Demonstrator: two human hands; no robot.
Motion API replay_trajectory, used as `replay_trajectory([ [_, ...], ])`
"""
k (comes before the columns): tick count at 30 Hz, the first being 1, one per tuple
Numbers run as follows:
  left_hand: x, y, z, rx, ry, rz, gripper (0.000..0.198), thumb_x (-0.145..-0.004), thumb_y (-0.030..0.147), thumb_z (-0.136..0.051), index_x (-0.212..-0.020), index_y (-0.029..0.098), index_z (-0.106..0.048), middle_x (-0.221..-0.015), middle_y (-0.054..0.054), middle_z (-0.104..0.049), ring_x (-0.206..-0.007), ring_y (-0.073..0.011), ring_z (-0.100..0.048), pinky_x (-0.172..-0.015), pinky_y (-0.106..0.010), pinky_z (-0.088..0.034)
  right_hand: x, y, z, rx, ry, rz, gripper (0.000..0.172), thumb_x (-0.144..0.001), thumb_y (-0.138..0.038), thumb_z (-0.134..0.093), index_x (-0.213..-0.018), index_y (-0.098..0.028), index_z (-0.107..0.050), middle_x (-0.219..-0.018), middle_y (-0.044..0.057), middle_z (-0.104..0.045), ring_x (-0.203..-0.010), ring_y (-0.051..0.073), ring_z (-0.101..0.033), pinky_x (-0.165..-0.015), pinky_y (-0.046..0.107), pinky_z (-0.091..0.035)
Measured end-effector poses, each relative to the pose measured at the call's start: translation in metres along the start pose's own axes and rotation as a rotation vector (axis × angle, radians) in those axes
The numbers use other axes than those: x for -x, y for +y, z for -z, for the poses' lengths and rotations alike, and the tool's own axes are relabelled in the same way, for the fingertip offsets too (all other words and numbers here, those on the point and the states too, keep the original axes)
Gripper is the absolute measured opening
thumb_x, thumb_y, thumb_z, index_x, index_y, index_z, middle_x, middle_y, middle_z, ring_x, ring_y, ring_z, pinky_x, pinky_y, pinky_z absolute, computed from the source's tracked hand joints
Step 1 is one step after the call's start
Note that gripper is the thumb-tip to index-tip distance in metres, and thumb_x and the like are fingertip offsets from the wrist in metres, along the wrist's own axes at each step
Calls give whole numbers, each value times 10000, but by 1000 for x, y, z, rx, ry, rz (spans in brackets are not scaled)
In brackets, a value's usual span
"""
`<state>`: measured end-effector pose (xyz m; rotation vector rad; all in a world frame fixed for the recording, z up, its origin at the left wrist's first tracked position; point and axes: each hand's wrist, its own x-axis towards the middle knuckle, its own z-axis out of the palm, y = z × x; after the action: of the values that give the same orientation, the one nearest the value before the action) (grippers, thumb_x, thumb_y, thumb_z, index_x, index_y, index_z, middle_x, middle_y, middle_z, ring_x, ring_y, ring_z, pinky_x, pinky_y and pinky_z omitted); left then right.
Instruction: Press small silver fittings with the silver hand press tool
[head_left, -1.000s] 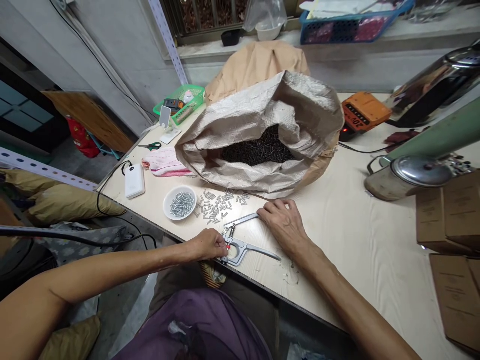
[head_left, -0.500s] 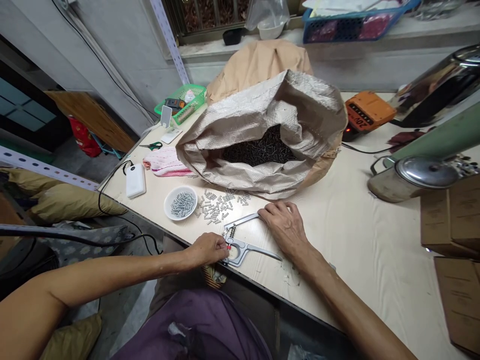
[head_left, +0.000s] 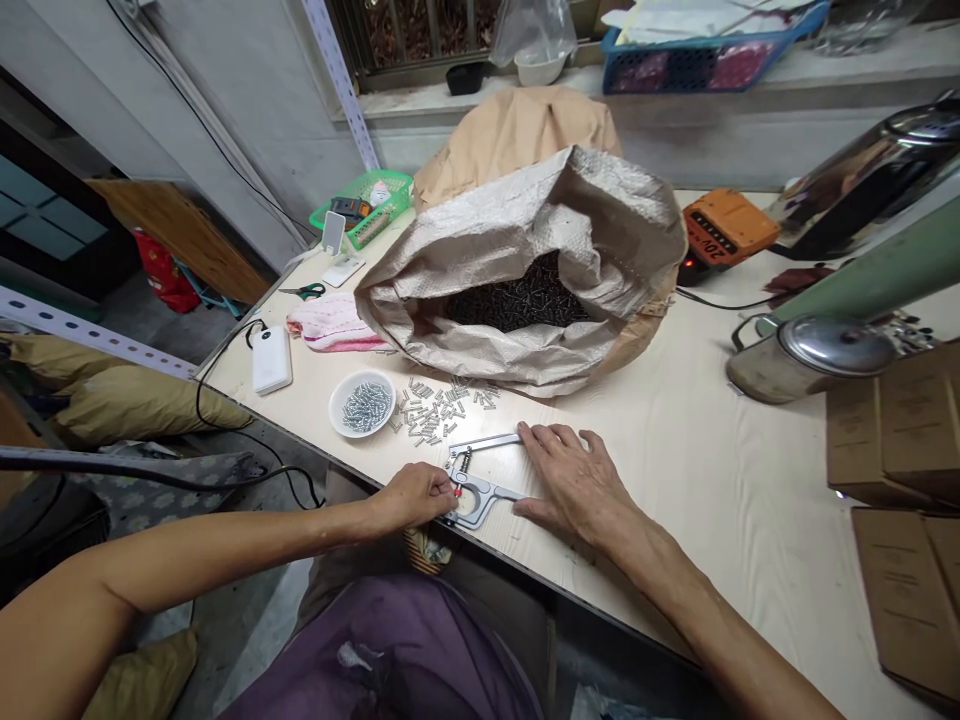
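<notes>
A grey metal plier-like hand tool (head_left: 480,492) lies on the table near its front edge, its two handles spread apart. It has a coil spring between the handles and a small red part by the head. My left hand (head_left: 415,497) is closed in a pinch at the head; any small piece between the fingertips is hidden. Spread wide, my right hand (head_left: 576,482) has its index fingertip at the end of the upper handle and its thumb on the lower one. Loose small silver springs (head_left: 431,412) are scattered behind the tool, beside a white bowl (head_left: 335,420) of similar pieces.
A large woven sack (head_left: 480,235) of dark small parts stands at the back of the table. Left are a pink-white cloth (head_left: 337,325), scissors (head_left: 309,291) and a white power bank (head_left: 271,360). Right are a metal lidded mug (head_left: 772,362), an orange battery (head_left: 731,230) and cardboard boxes (head_left: 874,440).
My right hand has spread its fingers and brought its thumb down onto the lower handle. My left hand keeps its pinch at the tool's head. The view has shifted slightly.
</notes>
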<state>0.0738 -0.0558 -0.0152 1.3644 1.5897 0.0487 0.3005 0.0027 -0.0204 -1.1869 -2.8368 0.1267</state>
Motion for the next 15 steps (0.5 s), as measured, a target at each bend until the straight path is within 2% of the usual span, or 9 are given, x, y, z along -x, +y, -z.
replay_trajectory([
  [5, 7, 2, 0, -69, 7, -13, 189, -749, 289, -548, -635, 141, -576, -550, 37, -509, -556, -103, -450, -521, -201, -312, 8, -15, 3, 61, 9, -22, 522, -701, -392, -665, -1129, -128, -525, -972, 104, -599, -871, 228, -483, -755, 350, -353],
  [7, 14, 6, 0, -192, 72, -74, 194, -796, 286, -528, -678, 143, -584, -622, 9, -556, -605, -123, -484, -565, -218, -352, 13, -21, 2, 65, 25, -44, 495, -722, -376, -653, -1130, -126, -524, -974, 107, -596, -864, 223, -474, -741, 339, -358],
  [11, 16, 21, -6, -493, 326, -391, 177, -884, 300, -469, -885, 157, -573, -911, -82, -597, -871, -213, -522, -744, -316, -426, 22, -34, 0, 66, 64, -108, 495, -743, -354, -636, -1150, -101, -508, -977, 114, -586, -861, 221, -466, -743, 338, -368],
  [13, 7, 30, -10, -563, 338, -600, 267, -860, 368, -527, -1035, 167, -522, -1056, -113, -565, -996, -250, -492, -821, -371, -432, 24, -39, -1, 68, 74, -142, 462, -755, -341, -623, -1134, -100, -513, -969, 112, -582, -854, 219, -466, -740, 339, -374],
  [15, -4, 38, -14, -602, 273, -754, 528, -763, 441, -645, -1164, 167, -438, -1151, -133, -524, -1059, -271, -463, -869, -399, -426, 26, -42, -3, 61, 77, -158, 439, -754, -333, -625, -1113, -105, -521, -954, 106, -580, -847, 219, -467, -735, 342, -385],
])
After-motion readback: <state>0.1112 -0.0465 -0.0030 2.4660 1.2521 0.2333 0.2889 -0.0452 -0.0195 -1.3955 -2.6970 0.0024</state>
